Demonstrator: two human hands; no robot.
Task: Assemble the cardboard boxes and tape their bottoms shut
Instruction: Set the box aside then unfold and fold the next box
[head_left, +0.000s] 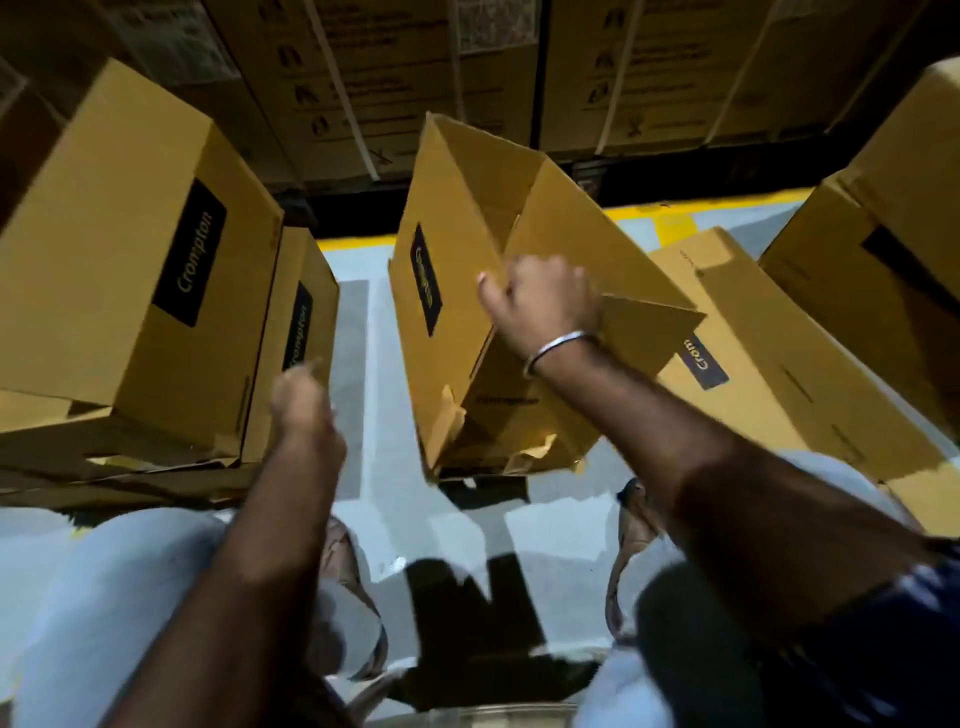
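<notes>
The right hand (540, 301) grips a flap of the open box (467, 291), fingers curled over its edge, box tilted above the grey floor (384, 467) in the middle. The left hand (301, 400) hangs free beside it (blurred, fingers loosely curled, holding nothing). Stacked boxes (130, 249) w/ dark labels sit at the left edge; another box (779, 364) lies to the right. A bangle (558, 351) circles the right wrist.

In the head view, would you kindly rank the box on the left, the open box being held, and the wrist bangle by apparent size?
1. Box on the left, though it sits nearer the camera, so its lead is unsure.
2. Open box, gripped by the right hand.
3. Bangle, plainly smallest.
</notes>
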